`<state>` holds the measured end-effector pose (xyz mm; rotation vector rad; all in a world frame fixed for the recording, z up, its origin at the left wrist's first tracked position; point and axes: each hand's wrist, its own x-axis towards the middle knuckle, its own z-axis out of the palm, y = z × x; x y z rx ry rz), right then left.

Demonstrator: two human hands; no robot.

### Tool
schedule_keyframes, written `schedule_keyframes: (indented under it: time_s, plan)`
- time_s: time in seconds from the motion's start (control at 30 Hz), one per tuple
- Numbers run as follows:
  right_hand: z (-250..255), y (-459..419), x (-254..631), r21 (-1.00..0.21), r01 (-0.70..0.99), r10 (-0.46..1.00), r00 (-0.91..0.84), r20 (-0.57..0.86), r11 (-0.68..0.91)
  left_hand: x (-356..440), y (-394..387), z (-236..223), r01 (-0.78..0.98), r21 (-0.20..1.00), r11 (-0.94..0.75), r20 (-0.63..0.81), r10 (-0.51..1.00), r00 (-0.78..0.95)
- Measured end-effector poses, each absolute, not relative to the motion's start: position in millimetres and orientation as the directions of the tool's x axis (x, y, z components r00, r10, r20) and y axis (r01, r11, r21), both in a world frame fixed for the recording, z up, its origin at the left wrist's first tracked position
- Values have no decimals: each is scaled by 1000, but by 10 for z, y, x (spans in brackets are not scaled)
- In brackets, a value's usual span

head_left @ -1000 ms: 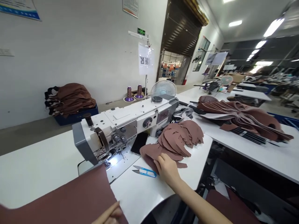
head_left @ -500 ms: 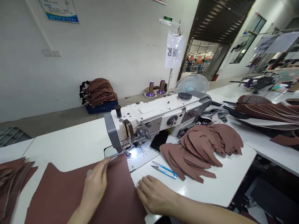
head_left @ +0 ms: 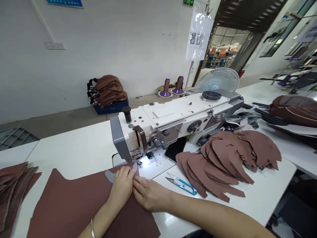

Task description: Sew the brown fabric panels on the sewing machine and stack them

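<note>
A large brown fabric or leather panel (head_left: 81, 201) lies flat on the table, its upper corner close to the lit needle area of the sewing machine (head_left: 163, 115). Beneath my left hand (head_left: 122, 181) is a thin grey curved piece (head_left: 109, 176); its ends show on both sides of the fingers, which press it on the panel near the presser foot. My right hand (head_left: 150, 193) is closed at the panel's right edge, its fingertips against my left hand's. What exactly its fingers pinch is partly hidden. Blue-handled thread snips (head_left: 183, 185) lie beyond my right hand.
Several brown cut pieces (head_left: 223, 158) are piled right of the machine, near a dark phone-like slab (head_left: 175, 149). More brown pieces (head_left: 15, 191) lie stacked at left. Two thread cones (head_left: 166, 88) and a fan (head_left: 218, 81) stand behind. A blue crate (head_left: 111, 107) sits by the wall.
My left hand has moved right along the panel toward the needle area. My right hand has come up from the table to the panel's edge, beside the left. The view has shifted slightly.
</note>
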<state>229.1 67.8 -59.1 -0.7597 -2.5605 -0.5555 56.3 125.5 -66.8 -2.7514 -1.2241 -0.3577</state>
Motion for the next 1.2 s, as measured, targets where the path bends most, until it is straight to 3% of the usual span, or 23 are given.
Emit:
schedule_keyframes:
  time_s: [0.17,0.33,0.9,1.2]
  plan:
    - [-571,641,2515,101,565,446,-737,508,819,740,1212,-626,743,41,-668,183,736,652]
    - [-559,637,2582,30,557,476,-736,481,830,809,1181,-634,759,31,-651,172,751,637]
    - [-571,672,2585,33,572,488,-726,484,819,832,1243,-672,737,64,-673,225,729,646]
    - [-544,668,2612,63,559,472,-751,462,827,739,1167,-649,726,-82,-683,306,676,671]
